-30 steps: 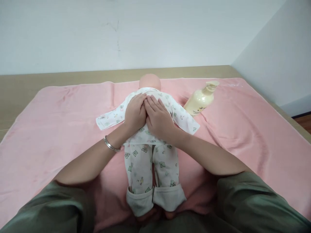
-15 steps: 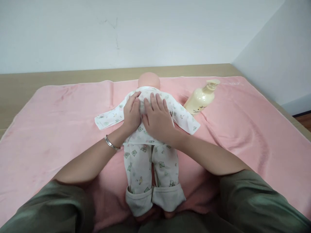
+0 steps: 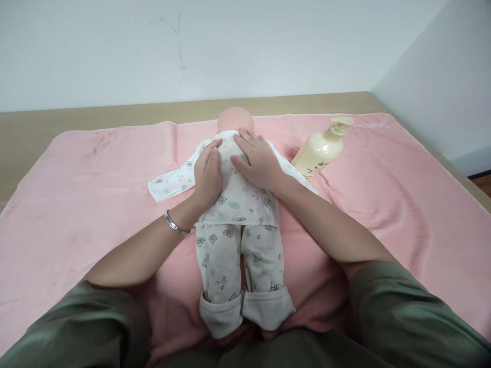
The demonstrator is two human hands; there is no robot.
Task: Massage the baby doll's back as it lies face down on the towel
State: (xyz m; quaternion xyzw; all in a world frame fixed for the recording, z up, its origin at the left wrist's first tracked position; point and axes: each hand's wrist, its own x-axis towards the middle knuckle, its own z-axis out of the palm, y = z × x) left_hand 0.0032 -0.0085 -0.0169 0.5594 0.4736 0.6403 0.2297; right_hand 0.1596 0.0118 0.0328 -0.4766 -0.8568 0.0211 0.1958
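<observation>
A baby doll lies face down, its head pointing away from me. It wears a white printed top and matching trousers with turned-up cuffs. My left hand rests along the left side of the doll's upper back, fingers extended, a silver bangle on the wrist. On the right of the upper back lies my right hand, flat, its fingertips near the collar and the thumb held apart. Neither hand grips anything. My right forearm covers part of the doll's right sleeve.
A pink blanket is spread beneath the doll on a wooden surface. To the right of the doll a cream pump bottle leans at a tilt. White walls stand behind and at the right.
My right hand has slid up the doll's back toward the collar, uncovering the lower part of the top. My left hand has stayed in about the same place.
</observation>
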